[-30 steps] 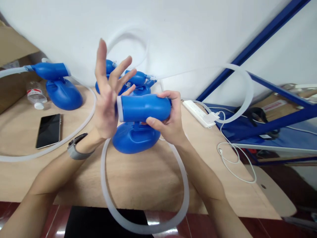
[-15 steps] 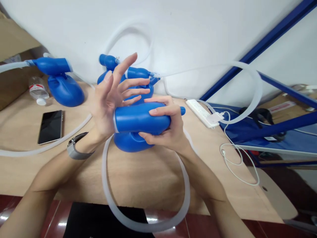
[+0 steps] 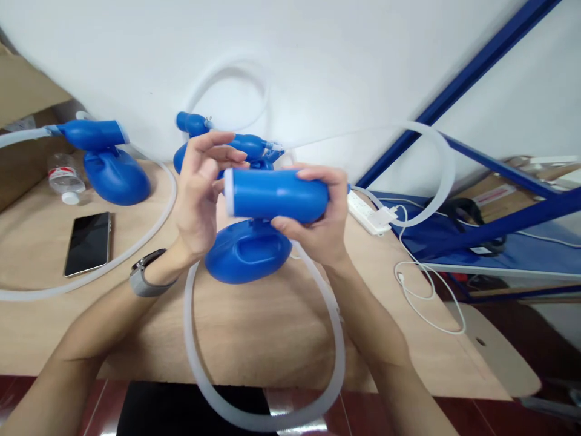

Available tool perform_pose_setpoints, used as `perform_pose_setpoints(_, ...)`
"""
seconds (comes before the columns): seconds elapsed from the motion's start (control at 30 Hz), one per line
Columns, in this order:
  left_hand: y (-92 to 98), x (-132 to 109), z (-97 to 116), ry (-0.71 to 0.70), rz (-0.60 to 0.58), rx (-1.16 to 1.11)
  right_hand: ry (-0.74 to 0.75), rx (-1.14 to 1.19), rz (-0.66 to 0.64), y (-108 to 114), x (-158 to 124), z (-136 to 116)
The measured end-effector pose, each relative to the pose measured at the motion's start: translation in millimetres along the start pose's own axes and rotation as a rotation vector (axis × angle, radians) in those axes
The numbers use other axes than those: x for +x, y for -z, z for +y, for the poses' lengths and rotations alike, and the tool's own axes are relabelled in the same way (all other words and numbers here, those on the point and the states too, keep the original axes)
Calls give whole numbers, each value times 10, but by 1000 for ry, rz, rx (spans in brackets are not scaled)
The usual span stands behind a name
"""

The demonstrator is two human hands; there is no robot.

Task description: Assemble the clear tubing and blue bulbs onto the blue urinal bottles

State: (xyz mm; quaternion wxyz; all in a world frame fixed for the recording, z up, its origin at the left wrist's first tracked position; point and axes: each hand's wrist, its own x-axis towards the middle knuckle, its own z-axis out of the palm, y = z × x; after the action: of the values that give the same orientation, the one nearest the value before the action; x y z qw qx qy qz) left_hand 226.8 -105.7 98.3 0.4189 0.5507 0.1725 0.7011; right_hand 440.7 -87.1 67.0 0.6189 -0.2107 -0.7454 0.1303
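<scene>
Compared with half a second ago, the left hand [image 3: 197,200] has curled its fingers in from a wide spread, and the cylinder [image 3: 275,195] has moved off its palm.

At the far left stands a cardboard box [image 3: 27,91], with a water bottle [image 3: 66,178] lying in front of it. Beside that is a spare blue bottle [image 3: 118,177], and nearer the person a dark phone [image 3: 88,243] lies flat on the counter [image 3: 40,330].

On the left wrist sits a watch [image 3: 147,274]. That hand stands loosely cupped at the cylinder's white rim [image 3: 229,192], pinching nothing that shows; whether its fingertips touch the rim cannot be told. The cylinder lies level between the hands, joined underneath to a blue bottle [image 3: 247,254]; whether this bottle rests on the counter is unclear. The right hand [image 3: 329,203] is wrapped round the cylinder's right end, thumb below and fingers on top. Further right is a power strip [image 3: 365,215].

Only one end of the cylinder looks firmly held, so a slip on the smooth plastic could let the rimmed end dip and strain the joint to the bottle. A clear hose [image 3: 340,342] loops out past the counter's near edge, close to the right forearm; an elbow or the person's lap could catch it and tug everything sideways.
</scene>
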Motion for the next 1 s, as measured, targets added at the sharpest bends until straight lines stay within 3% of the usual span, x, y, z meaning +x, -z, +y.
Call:
perform_pose_setpoints(0.1, 55, 26, 19, -34, -111, 230, -79, -2, 144, 166, 26, 56)
perform_pose_setpoints(0.17, 78, 55, 51, -21, -154, 315, -96, -2, 172, 267, 38, 104)
perform_pose_setpoints(0.3, 107, 90, 84, 38, -202, 299, -83, 18, 86, 358, 59, 142)
perform_pose_setpoints(0.5, 207, 111, 67, 28, -315, 391, -44, 5, 5, 323, 100, 138)
perform_pose_setpoints(0.67, 221, 164, 103, -108, -458, 377, -59, 9, -11, 316, 100, 223)
perform_pose_setpoints(0.87, 315, 188, 210, -133, -368, 378, -93, 63, 22, 464, 107, 344)
perform_pose_setpoints(1.0, 313, 210, 175, -274, -482, 537, -74, -49, -21, 467, 106, 270)
